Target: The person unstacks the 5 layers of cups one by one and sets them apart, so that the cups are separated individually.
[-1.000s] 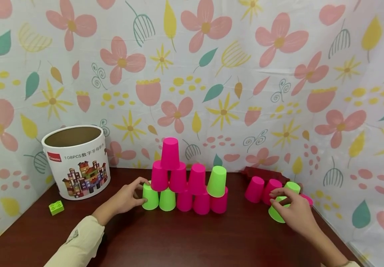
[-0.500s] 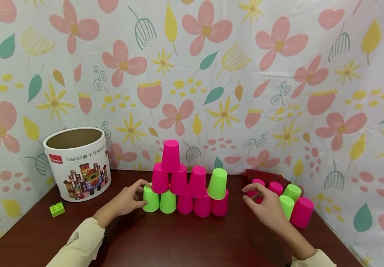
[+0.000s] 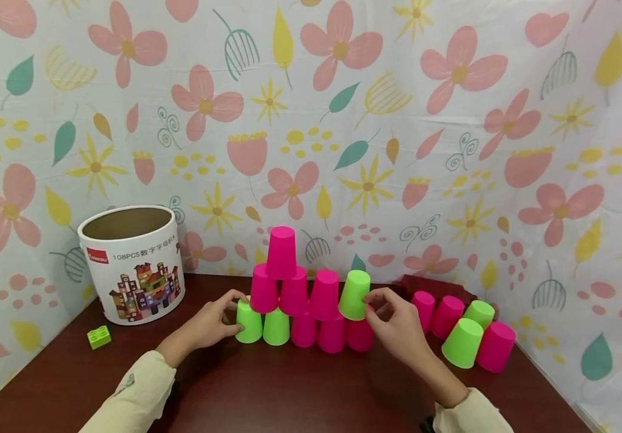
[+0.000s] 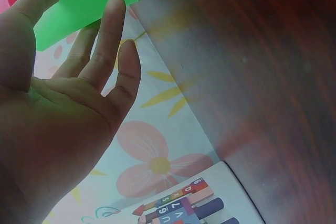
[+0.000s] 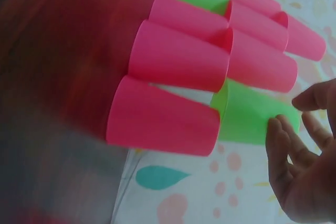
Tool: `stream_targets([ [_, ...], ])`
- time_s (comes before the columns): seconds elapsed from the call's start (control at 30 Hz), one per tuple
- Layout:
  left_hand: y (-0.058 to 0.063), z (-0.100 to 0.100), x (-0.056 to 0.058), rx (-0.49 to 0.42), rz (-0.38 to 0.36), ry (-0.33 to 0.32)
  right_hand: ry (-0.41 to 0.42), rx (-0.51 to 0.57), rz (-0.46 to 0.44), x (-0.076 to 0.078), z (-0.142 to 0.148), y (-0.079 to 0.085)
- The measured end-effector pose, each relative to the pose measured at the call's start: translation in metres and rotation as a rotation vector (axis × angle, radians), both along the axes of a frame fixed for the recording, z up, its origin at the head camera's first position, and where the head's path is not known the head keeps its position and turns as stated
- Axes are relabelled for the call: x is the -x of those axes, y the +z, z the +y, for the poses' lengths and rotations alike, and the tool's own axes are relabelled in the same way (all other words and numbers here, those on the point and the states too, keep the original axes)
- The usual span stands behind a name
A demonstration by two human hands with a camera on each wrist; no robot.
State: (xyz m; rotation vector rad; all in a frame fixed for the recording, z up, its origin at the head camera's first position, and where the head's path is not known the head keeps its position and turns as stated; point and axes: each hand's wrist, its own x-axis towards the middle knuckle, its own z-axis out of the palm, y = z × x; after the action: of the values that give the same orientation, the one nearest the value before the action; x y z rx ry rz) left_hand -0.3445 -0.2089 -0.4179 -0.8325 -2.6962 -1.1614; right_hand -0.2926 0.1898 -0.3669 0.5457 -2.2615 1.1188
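Green, probably light and slippery, the upper-right cup (image 3: 354, 294) is sitting on pink cups (image 3: 332, 337), likely wanting a gentle side hold, my relaxed right grip (image 3: 398, 329) touching it, my loose left grip (image 3: 210, 325) resting against the leftmost cup (image 3: 250, 325).

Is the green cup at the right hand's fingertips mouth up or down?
Mouth down: the head view shows the green cup with its narrow closed end uppermost, wider rim below.
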Motion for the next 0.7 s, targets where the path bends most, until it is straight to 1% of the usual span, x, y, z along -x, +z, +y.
stream_targets([
  [0.1,0.001,0.0,0.001,-0.001,0.009,-0.001,-0.041,0.019,0.008,0.001,-0.007,0.003],
  [0.2,0.003,-0.002,0.0,0.0,0.0,-0.007,-0.048,0.032,0.011,0.001,-0.013,0.006],
  [0.3,0.004,-0.002,0.0,-0.003,0.005,-0.009,-0.031,0.051,0.033,0.001,-0.021,0.011],
  [0.43,0.006,-0.002,0.001,-0.005,0.019,-0.006,0.009,0.066,0.077,0.003,-0.037,0.022],
  [0.63,0.004,0.0,0.0,-0.012,-0.011,-0.021,0.076,0.06,0.108,0.01,-0.065,0.034],
  [0.7,0.003,0.001,0.0,-0.015,-0.009,-0.022,0.088,0.053,0.125,0.014,-0.073,0.038],
])
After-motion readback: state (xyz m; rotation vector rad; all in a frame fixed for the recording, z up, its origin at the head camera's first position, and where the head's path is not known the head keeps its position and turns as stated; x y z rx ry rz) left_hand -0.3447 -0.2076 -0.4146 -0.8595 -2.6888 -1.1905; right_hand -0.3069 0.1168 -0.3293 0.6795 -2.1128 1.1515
